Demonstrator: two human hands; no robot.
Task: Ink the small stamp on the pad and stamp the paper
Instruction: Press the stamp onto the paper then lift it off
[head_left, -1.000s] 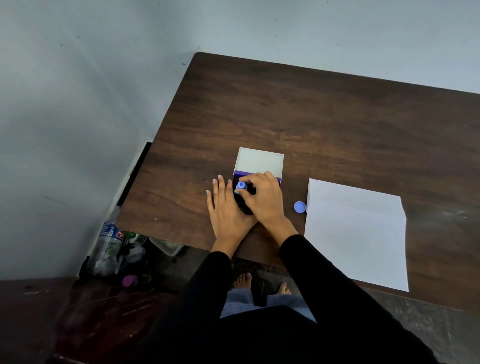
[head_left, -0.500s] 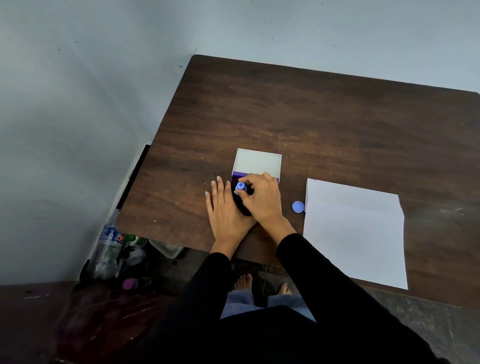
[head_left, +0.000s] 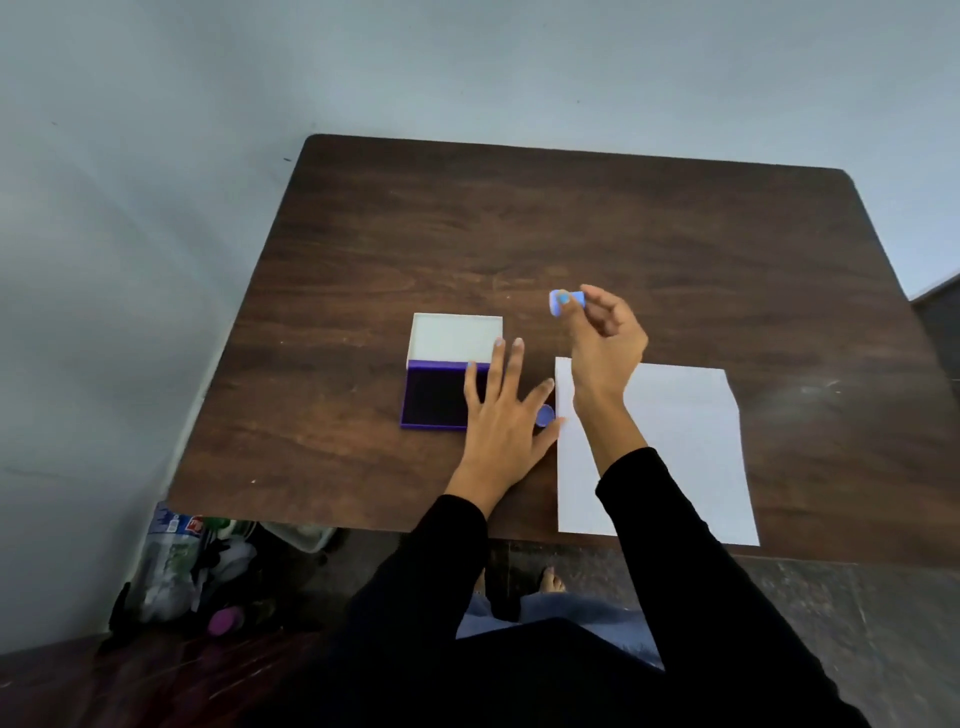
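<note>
Table (head_left: 571, 234), right hand (head_left: 605, 343) lifted stamp (head_left: 566, 301) off pad (head_left: 434, 397)

Views: one, head-worn, wide-angle.
Position: above the near edge of the dark wood-grain table (head_left: 597, 228), over the person's lap.
Facing: forward and steeply down toward 12 o'clock; pale wall beyond.
Nearness: arm's reach; whole tabletop fits, its edges bowed.
Frame: black sleeves enter from 6 o'clock; floor clutter at 8 o'clock.
Shared scene: none, no second view.

A plastic bottle (head_left: 169, 540) lies among clutter beneath the wooden table (head_left: 571, 234).
</note>
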